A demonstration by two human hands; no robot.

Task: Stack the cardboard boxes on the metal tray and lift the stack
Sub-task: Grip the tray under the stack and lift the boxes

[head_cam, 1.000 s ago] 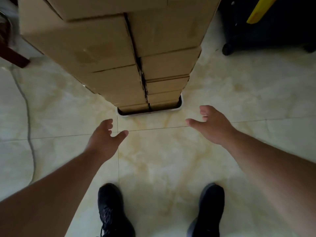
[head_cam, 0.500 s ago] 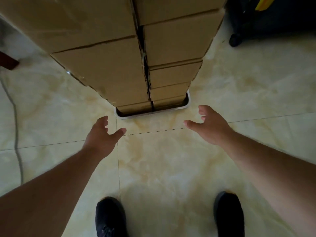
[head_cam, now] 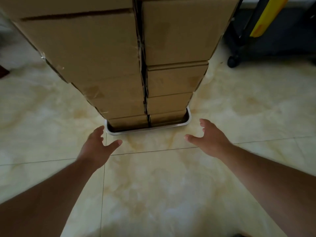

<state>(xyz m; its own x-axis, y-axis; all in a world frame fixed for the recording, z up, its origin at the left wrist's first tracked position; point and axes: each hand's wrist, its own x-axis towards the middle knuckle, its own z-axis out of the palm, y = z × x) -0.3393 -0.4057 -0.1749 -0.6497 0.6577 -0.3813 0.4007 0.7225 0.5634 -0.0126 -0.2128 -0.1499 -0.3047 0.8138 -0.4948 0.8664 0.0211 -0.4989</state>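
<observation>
The boxes (head_cam: 119, 69) are stacked in two tall columns on the tray (head_cam: 187, 120), which sits on the tiled floor (head_cam: 162, 185). The stack's top is cut off by the frame, so its full height cannot be told. A dark seam is seen between the columns, and the left column overhangs the tray's left edge.

The left hand (head_cam: 95, 146) is held just beside the tray's near-left corner, fingers spread and nothing grasped; whether a fingertip touches the rim cannot be told. The right hand (head_cam: 210, 139) is held near the tray's near-right corner, apart from it, also spread and empty.

The stacking is judged complete; the lift is not yet begun. Several failures may be expected:

- If the tray is gripped only at its near edge, the far side may sag and both columns may be tipped away from the person.
- As the columns are not tied together, they may be parted along the seam by any tilt, and one may topple sideways off the tray.
- The overhanging left column may be caught by the left hand and pushed out of line.
- The shallow rim gives little hold, so the tray may slip from the fingers under load.
- A wheeled frame (head_cam: 239, 40) stands to the right of and beyond the tray and may be struck by falling boxes.
</observation>
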